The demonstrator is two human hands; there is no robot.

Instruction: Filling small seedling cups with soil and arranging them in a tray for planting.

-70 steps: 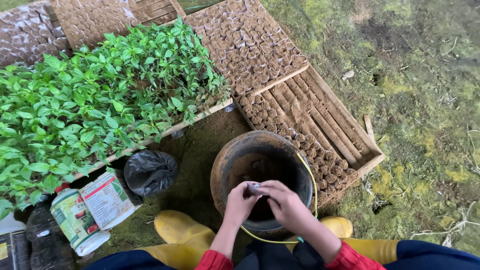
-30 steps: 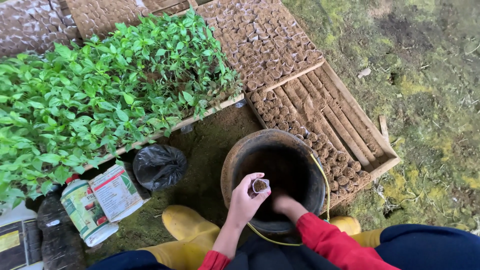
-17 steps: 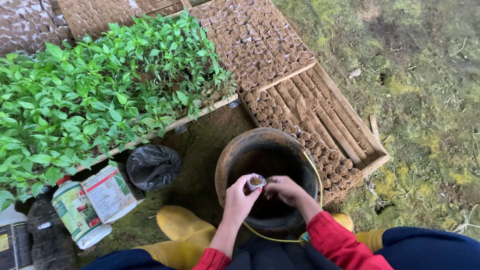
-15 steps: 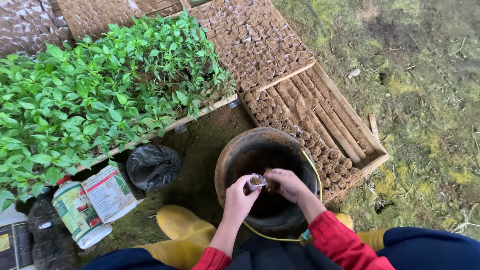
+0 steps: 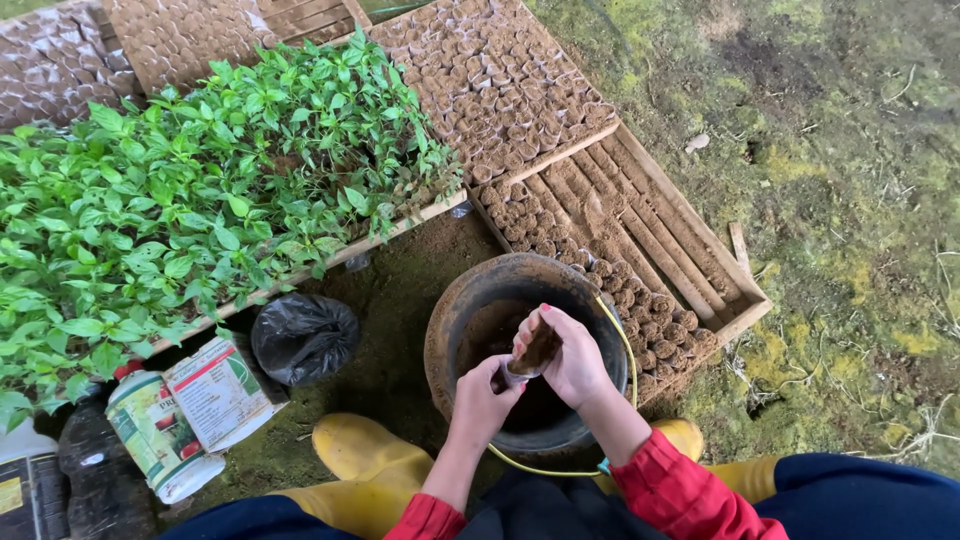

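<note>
Where soil crumbles: small round cup (image 5: 512, 376), muddy bucket (image 5: 455, 310)

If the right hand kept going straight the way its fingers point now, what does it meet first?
The right hand points down-left, holding a clump of soil over the small pot pinched in the left hand. It would likely meet that pot's open mouth first. Past it lies the bucket; depth is hard to judge from above.

Hands (image 5: 545, 370) seemingly filling cup (image 5: 513, 374) over bucket (image 5: 470, 300).
</note>
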